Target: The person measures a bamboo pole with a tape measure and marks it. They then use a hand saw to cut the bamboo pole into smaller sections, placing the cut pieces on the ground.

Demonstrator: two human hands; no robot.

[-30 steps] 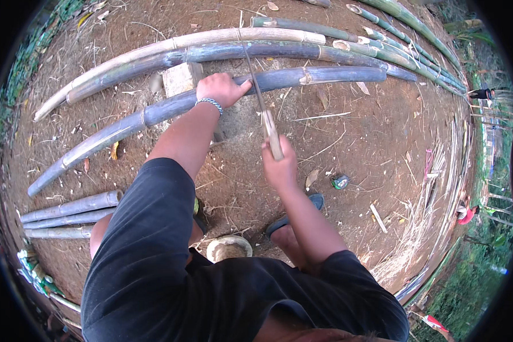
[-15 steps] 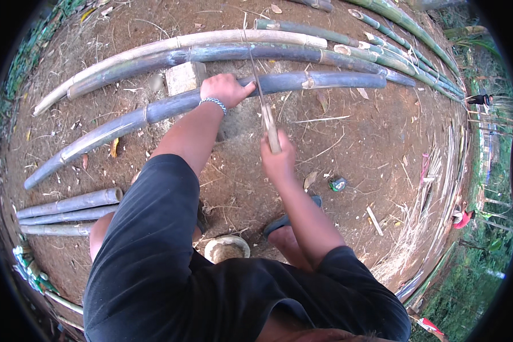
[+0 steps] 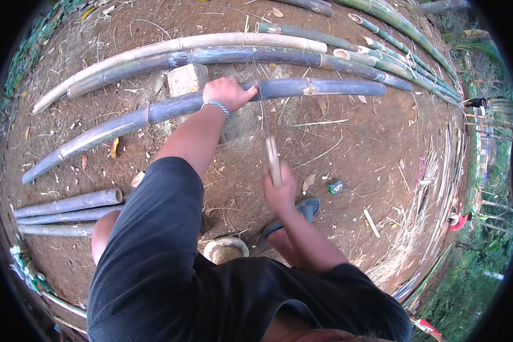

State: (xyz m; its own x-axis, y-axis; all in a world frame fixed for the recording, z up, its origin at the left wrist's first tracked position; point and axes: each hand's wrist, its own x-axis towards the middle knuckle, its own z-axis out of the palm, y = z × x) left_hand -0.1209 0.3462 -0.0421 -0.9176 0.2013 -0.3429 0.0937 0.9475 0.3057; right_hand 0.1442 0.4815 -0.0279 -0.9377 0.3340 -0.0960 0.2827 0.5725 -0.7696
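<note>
In the head view, a long dark bamboo pole (image 3: pixel 171 105) lies on the bare earth ground (image 3: pixel 353 148) in front of the person. Its long axis runs roughly left to right across the picture: the thin end points down toward the lower left, and the thicker cut end points right, ending near the middle right of the frame. The pole bows upward with the lens.

The left hand (image 3: pixel 227 93), with a beaded bracelet (image 3: pixel 216 106) at the wrist, lies on top of this pole near its middle, fingers curled over it and pressing it down. Just left of that hand, a pale stone block (image 3: pixel 182 80) sits against the pole.

The right hand (image 3: pixel 279 191) is closed around the pale wooden handle of a long knife (image 3: pixel 265 122). The blade's long axis runs nearly straight away from the person, its tip pointing up the picture toward the pole just right of the left hand; whether the edge touches the pole cannot be told.

Beyond lie more bamboo poles (image 3: pixel 233 41), side by side and parallel. Three short cut pieces (image 3: pixel 68 202) lie at the left. A dark shoe (image 3: pixel 302 212) shows beneath the right forearm, and a small green can (image 3: pixel 336 186) lies just to its right.
</note>
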